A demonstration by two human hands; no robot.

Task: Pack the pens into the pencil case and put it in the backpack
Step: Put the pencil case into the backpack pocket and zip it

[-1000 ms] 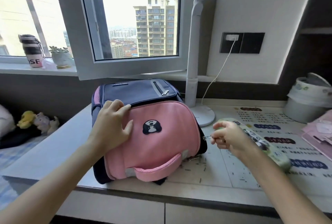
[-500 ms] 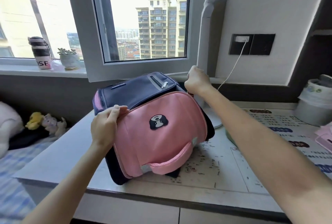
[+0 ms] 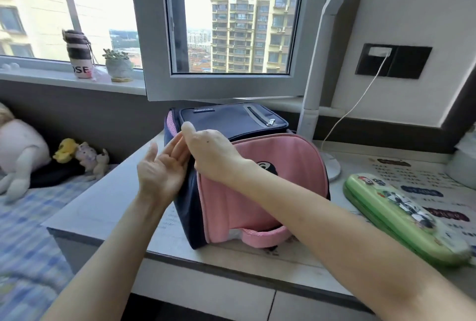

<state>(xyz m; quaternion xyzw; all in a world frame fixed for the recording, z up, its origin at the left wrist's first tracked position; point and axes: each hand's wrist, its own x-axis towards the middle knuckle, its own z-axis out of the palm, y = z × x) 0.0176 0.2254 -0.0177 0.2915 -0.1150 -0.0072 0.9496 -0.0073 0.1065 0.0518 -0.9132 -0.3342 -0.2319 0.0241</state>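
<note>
A pink and navy backpack (image 3: 270, 186) lies on the desk with its pink front panel facing me. My right hand (image 3: 211, 153) reaches across it to the upper left corner of the pink panel, fingers pinched at the zip line; the pull itself is hidden under the hand. Next to it, my left hand (image 3: 162, 171) is open, palm towards me, fingertips resting against the bag's navy left side. A green pencil case (image 3: 401, 215) lies closed on the desk to the right of the bag, untouched. No pens are visible.
A white lamp pole (image 3: 313, 104) and its base stand just behind the bag, with a charging cable (image 3: 360, 99) hanging from the wall socket. An open window sash (image 3: 154, 37) juts over the desk's back. A white container (image 3: 463, 166) sits far right. Plush toys (image 3: 82, 155) lie on the bed at left.
My right hand has travelled from the bag's right side, over the top, to its upper left corner along the zip line. My left hand has let go of the pink panel and opened.
</note>
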